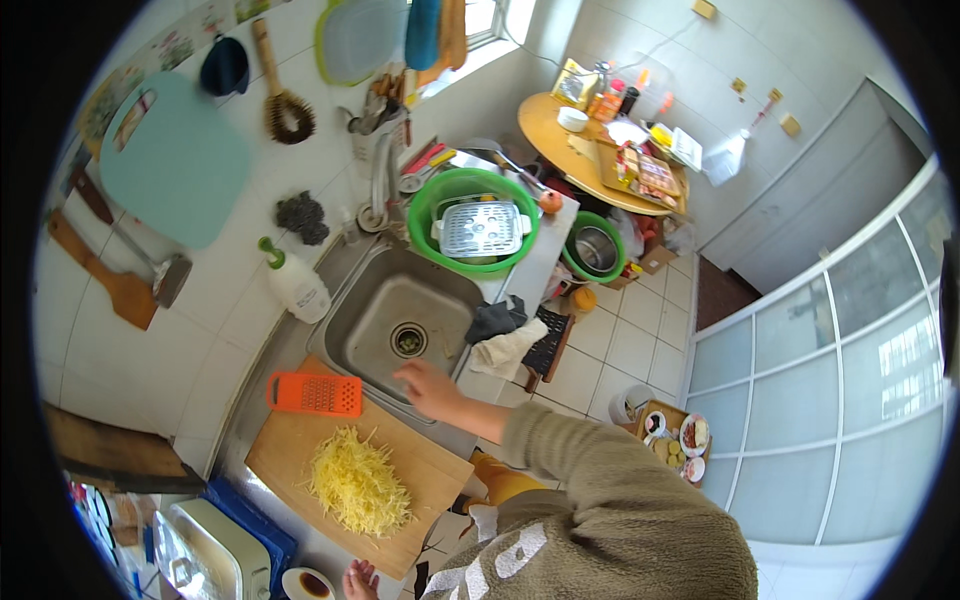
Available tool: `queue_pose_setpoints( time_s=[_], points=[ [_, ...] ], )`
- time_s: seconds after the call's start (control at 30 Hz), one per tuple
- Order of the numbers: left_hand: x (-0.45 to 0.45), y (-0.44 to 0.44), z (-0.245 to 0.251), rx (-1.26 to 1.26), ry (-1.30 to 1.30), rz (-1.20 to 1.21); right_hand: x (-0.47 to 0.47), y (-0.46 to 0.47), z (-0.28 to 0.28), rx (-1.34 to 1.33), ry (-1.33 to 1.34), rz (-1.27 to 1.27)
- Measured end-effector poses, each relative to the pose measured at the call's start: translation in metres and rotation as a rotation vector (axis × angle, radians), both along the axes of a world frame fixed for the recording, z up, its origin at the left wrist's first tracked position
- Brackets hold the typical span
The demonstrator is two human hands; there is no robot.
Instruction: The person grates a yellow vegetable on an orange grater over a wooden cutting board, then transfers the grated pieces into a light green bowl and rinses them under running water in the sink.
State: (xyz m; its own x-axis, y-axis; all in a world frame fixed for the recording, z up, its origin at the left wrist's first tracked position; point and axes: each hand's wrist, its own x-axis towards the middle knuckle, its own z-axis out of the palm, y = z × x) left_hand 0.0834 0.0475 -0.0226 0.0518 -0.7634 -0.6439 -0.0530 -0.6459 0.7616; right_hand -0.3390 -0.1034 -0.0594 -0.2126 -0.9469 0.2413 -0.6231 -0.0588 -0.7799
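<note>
My right hand is over the near edge of the stainless steel sink, empty, its fingers loosely bent. My left hand shows at the bottom edge beside the cutting board's corner, partly cut off, fingers half curled with nothing visible in them. A pile of yellow shreds, probably potato, covers the middle of the wooden cutting board. Across the board's upper end lies an orange grater, touched by neither hand. Green scraps sit in the sink's drain strainer.
A white pump bottle stands behind the sink. Beyond it, a green basin holds a draining tray. Cloths drape over the sink's right rim. A small dish of dark liquid sits near my left hand. A round table carries food and bottles.
</note>
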Motion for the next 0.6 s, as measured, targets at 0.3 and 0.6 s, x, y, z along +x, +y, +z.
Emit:
queue_pose_setpoints(
  time_s=[0.3, 0.6],
  points=[
    [-0.047, -0.075, -0.004, -0.313, -0.052, -0.064, -0.157, 0.257, -0.071, 0.106, -0.306, -0.640],
    [-0.126, -0.019, 0.025, -0.250, -0.003, 0.086, -0.186, 0.206, -0.076, 0.446, -0.462, -0.444]
  ],
)
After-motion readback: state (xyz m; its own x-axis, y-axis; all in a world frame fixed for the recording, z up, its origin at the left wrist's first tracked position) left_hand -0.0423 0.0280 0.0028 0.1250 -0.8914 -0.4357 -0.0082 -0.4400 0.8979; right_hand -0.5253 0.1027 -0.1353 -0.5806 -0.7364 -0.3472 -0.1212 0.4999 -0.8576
